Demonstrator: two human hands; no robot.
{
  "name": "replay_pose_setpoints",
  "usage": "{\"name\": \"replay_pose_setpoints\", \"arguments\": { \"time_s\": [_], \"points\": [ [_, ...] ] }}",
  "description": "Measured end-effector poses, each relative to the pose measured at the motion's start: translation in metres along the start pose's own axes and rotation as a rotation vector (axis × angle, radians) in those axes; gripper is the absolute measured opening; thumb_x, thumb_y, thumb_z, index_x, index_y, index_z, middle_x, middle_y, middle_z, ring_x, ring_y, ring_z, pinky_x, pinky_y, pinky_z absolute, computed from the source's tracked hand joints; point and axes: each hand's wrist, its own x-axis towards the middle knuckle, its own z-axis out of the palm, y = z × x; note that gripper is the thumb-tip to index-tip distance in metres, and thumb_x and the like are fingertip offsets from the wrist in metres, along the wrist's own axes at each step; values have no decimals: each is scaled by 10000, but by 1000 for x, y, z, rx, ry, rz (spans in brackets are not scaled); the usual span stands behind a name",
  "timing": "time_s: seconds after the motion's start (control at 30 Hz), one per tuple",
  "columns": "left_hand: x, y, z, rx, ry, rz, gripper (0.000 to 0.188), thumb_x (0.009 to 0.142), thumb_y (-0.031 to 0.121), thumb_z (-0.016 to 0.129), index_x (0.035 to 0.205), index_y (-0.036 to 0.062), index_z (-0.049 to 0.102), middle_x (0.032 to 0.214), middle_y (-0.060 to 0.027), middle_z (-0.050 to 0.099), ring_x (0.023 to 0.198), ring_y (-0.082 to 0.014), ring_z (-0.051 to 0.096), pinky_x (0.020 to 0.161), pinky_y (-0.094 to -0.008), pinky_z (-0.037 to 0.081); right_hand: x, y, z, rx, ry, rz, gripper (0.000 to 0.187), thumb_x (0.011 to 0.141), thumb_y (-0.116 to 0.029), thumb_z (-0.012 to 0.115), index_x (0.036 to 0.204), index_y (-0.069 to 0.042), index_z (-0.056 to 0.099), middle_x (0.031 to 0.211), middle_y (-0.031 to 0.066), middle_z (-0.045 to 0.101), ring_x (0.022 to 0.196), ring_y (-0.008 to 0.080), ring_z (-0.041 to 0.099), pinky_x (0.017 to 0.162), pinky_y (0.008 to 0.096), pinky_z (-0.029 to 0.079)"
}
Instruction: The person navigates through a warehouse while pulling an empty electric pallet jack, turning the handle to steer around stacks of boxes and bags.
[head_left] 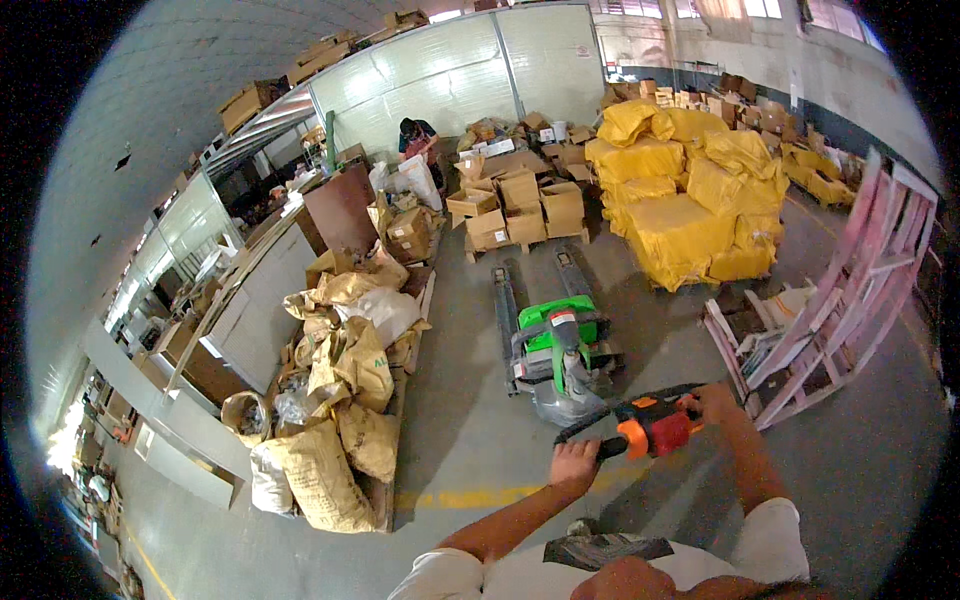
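Note:
Both my hands grip the control handle (652,424) of an electric pallet truck (562,350), which stands in front of me. The handle has a red and orange middle and a black loop. My left hand (575,467) is closed round its left grip, and my right hand (715,403) is closed at its right end, where some fingers are hidden. The truck has a green and black body, and its two dark forks (503,302) point away from me. Beyond the fork tips stands a pallet with open cardboard boxes (520,206); the forks appear to be short of it.
Stuffed sacks (320,470) fill a long pallet on the left. A yellow-wrapped stack (685,220) stands at the far right. Nearer on the right leans a pinkish-white slatted frame (835,300). Another person (417,140) bends beside white sacks at the back, before a pale panel wall (420,80).

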Motion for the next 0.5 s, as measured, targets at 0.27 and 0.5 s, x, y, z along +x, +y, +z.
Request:
{"name": "replay_pose_setpoints", "arguments": {
  "time_s": [0.27, 0.5],
  "points": [
    [129, -94, 41, -27, -19, -61, 416, 759, 158, 576, 1146, 50, 468, 1022, -130, 558, 966, -315, 532, 817, -455, 403, 165, 29, 4, 78, 280, -198, 491, 878, -506, 408, 914, -92, 671, 902, 121, 647, 834, 308, 598, 829, 437, 406],
    [173, -212, 28, 61, 133, -214, 339, 679, 107, 641, 1004, 101, 544, 950, -99, 577, 890, -321, 539, 787, -434, 404, 278, -64, -37, -37, -7, 22, 587, 873, -539, 391, 880, -19, 663, 896, 208, 634, 844, 360, 606, 760, 455, 456]
  ]
}}
